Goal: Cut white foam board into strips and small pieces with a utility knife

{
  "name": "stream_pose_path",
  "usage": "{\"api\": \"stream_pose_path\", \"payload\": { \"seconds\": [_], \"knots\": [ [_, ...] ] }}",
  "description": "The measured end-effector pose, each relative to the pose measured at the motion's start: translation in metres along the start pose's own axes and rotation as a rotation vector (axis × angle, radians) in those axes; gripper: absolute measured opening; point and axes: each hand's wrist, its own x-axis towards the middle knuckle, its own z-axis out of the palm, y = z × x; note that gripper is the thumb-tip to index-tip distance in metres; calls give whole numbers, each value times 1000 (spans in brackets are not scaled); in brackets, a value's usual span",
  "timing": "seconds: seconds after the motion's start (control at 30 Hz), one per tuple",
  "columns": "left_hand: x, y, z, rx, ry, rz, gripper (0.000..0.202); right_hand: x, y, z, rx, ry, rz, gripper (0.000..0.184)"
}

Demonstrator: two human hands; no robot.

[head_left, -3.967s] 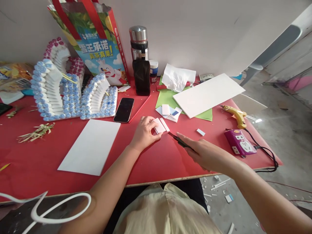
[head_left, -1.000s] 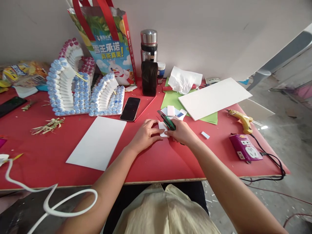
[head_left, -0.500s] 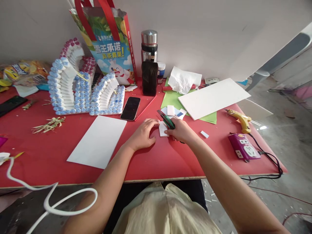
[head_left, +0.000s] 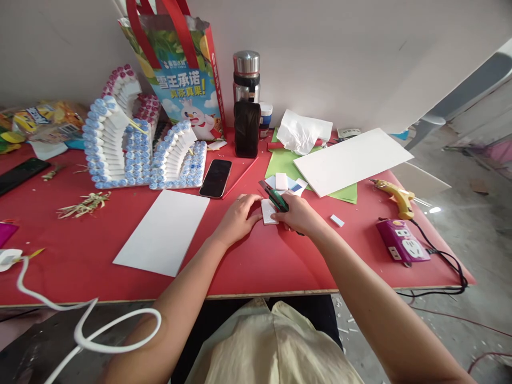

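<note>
Left hand [head_left: 238,217] closer to white piece [head_left: 268,212], flat, seemingly rectangular

Single head-worn view, facing forward and down, from just above the hands [head_left: 237,221], red table [head_left: 248,266].

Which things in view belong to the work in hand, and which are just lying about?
Seemingly in use:
- cutter, held in the right hand
- small white piece, between that and the left hand

Probably just lying about:
- bag
- flask
- crumpled paper
</note>
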Motion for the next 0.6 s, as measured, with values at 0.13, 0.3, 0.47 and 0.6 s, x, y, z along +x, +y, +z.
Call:
{"api": "stream_pose_path", "payload": {
  "seconds": [0.13, 0.3, 0.47, 0.6],
  "knots": [
    [-2, -1, 0, -20, 7, -17, 45, 1, 1, 1, 2, -4, 6, 19],
    [-5, 2, -3, -14, 14, 78, 45, 2, 3, 1, 4, 3, -3, 19],
    [-4, 8, -5, 65, -66, 136, 33, 1, 2, 1, 27, 2, -13, 20],
    [-1, 5, -1, 98, -54, 160, 27, -2, -1, -1, 24, -3, -19, 18]
  ]
}}
